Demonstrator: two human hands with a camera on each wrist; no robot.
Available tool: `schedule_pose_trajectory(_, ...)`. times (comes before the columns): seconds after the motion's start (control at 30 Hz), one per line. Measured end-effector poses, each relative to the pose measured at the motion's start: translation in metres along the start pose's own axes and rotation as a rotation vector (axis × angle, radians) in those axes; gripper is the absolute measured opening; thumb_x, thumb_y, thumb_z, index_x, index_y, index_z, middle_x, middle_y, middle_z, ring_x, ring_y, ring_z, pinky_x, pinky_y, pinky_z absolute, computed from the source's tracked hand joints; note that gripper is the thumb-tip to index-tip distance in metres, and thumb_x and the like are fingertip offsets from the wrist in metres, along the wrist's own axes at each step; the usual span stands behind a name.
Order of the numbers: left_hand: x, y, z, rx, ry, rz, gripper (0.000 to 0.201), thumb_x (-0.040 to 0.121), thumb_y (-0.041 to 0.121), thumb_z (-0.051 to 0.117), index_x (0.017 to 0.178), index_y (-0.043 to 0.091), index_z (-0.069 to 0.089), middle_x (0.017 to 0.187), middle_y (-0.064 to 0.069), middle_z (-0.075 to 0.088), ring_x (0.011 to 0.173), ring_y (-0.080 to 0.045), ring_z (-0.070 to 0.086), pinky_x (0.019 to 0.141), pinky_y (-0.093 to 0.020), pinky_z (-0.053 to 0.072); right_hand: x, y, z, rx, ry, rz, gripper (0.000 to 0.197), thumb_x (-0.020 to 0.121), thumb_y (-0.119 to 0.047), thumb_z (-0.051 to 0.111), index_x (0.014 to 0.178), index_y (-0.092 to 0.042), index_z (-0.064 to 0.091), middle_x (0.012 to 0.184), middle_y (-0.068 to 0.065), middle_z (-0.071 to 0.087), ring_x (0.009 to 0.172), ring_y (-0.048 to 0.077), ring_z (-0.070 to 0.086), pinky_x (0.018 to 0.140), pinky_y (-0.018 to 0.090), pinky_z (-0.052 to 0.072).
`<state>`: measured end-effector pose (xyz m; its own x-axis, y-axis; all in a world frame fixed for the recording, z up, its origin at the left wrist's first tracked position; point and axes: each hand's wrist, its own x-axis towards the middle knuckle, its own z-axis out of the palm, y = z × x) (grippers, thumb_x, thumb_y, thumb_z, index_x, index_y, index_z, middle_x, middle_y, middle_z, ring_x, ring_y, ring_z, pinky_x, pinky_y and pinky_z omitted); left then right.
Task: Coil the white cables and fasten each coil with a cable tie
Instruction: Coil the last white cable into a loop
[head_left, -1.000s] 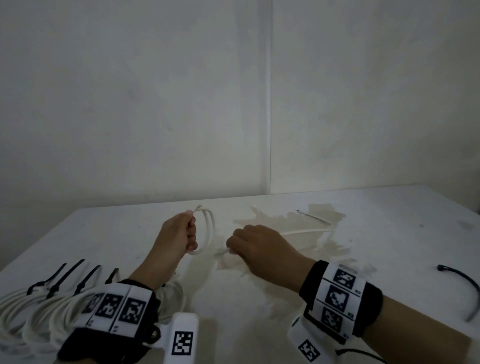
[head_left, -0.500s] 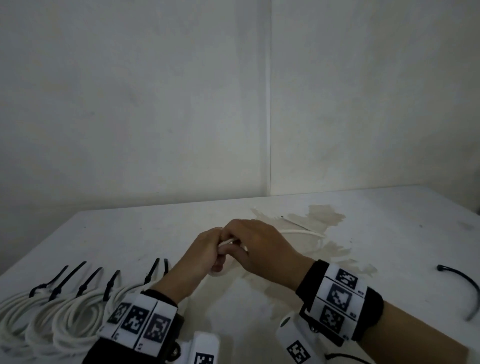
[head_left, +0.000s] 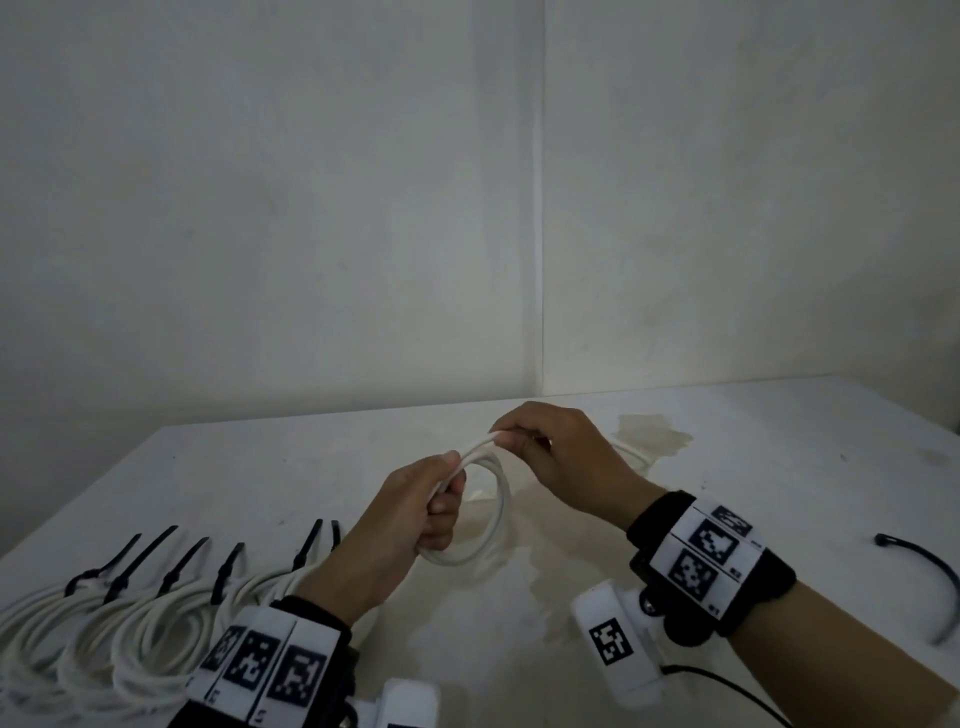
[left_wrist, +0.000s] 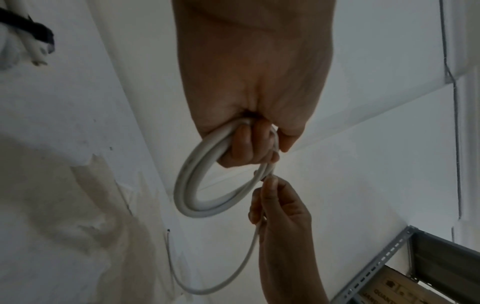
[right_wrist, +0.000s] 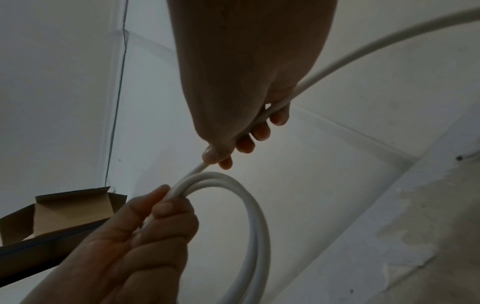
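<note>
White table (head_left: 727, 467), left hand (head_left: 410, 514) fingers gripping cable coil (head_left: 493, 514), right hand (head_left: 561, 452) pinching its strand

White cable (head_left: 496, 499) smooth plastic, slight sheen; table (head_left: 779, 467) matt, stained (patchy); cardboard box (right_wrist: 64, 209) matt.

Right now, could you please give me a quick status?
Left hand grips white cable coil. Right hand pinches its free run. Loose cable tie lies right. Nothing obstructing.
</note>
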<state>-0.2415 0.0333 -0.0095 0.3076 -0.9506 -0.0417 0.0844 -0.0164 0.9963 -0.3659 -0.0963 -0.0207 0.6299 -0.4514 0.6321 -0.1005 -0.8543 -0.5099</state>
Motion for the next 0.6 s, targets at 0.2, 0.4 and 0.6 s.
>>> schedule_pose_trajectory(0.2, 0.001, 0.006, -0.002, -0.148, 0.071, 0.078, 0.035, 0.097, 0.020, 0.037, 0.065, 0.008, 0.045, 0.043, 0.007, 0.028, 0.032, -0.002, 0.021, 0.034, -0.013, 0.018, -0.006, 0.001, -0.003, 0.096, -0.027, 0.087, 0.026, 0.096, -0.016, 0.047, 0.114, -0.008, 0.064, 0.081, -0.025, 0.054, 0.074, -0.011, 0.053, 0.069, 0.004, 0.038)
schedule_pose_trajectory(0.4, 0.011, 0.017, -0.019, -0.363, 0.203, 0.169, 0.035, 0.097, 0.023, 0.036, 0.064, 0.011, 0.041, 0.040, 0.010, 0.029, 0.029, 0.000, 0.022, 0.029, -0.011, 0.019, -0.014, 0.014, -0.009, 0.079, -0.036, 0.184, 0.031, 0.097, -0.009, 0.042, 0.125, -0.010, 0.056, 0.077, -0.023, 0.046, 0.075, -0.016, 0.050, 0.069, 0.002, 0.036)
schedule_pose_trajectory(0.6, 0.019, 0.029, -0.040, -0.511, 0.350, 0.260, 0.035, 0.097, 0.024, 0.035, 0.064, 0.014, 0.039, 0.036, 0.012, 0.029, 0.027, -0.003, 0.023, 0.029, -0.012, 0.019, -0.022, 0.029, 0.004, 0.040, -0.056, 0.225, 0.040, 0.098, -0.011, 0.038, 0.136, -0.023, 0.042, 0.072, -0.009, 0.044, 0.064, 0.004, 0.042, 0.064, 0.010, 0.037)
